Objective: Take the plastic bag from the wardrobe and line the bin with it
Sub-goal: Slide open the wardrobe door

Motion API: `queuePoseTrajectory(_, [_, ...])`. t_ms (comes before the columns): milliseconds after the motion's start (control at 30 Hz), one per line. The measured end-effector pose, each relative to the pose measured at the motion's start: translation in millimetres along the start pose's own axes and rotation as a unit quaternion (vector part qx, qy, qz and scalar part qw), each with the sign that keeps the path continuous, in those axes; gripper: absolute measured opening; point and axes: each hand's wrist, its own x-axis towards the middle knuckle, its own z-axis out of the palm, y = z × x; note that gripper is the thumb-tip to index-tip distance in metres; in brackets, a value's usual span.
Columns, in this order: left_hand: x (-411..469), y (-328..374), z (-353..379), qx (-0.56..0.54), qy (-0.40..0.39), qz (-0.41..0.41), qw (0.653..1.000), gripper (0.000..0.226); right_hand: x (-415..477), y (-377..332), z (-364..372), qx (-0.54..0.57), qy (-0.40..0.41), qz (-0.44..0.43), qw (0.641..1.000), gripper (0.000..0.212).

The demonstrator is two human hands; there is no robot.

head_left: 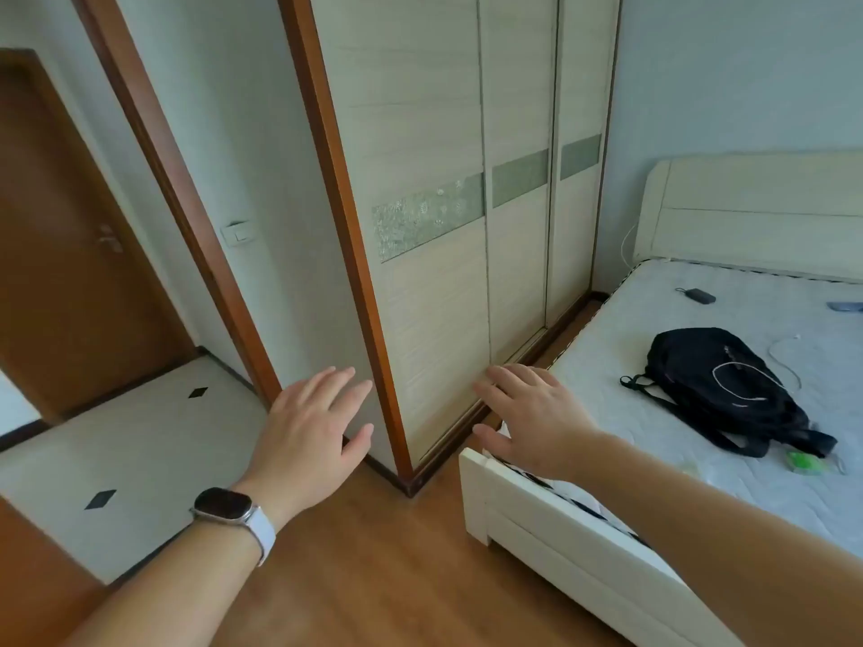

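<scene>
The wardrobe (448,133) stands ahead, cream with sliding doors and a green patterned band across them; all its doors are closed. No plastic bag and no bin are in view. My left hand (315,424), a watch on its wrist, is held out flat with fingers spread, in front of the wardrobe's brown corner post. My right hand (527,415) is also spread and empty, in front of the lower edge of the nearest door, above the bed's foot corner.
A white bed (537,520) with a bare mattress fills the right, leaving a narrow gap beside the wardrobe. A black backpack (719,389), cables and small items lie on it. A brown door (70,254) and tiled hallway are at left. Wooden floor lies underfoot.
</scene>
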Motion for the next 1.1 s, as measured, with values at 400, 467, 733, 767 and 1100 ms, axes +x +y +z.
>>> queuePoseTrajectory(400, [103,-17,55,-0.007,-0.014,-0.028,0.999,0.054,118,64,29,0.011,0.004,-0.04,0.999,0.067])
queuePoseTrajectory(467, [117,-31,70,-0.013,-0.018,-0.03,0.999,0.055,143,65,36,0.012,0.004,-0.04,0.999,0.072])
queuePoseTrajectory(733, [188,-121,150,-0.023,-0.022,-0.011,0.999,0.053,262,61,74,0.006,-0.001,-0.028,1.0,0.066])
queuePoseTrajectory(767, [199,-135,159,-0.028,-0.023,-0.01,0.999,0.053,279,58,78,0.005,0.001,-0.022,1.0,0.064])
queuePoseTrajectory(1100, [302,-250,236,-0.031,-0.018,0.045,0.998,0.052,415,37,112,-0.003,0.01,0.03,1.0,0.061])
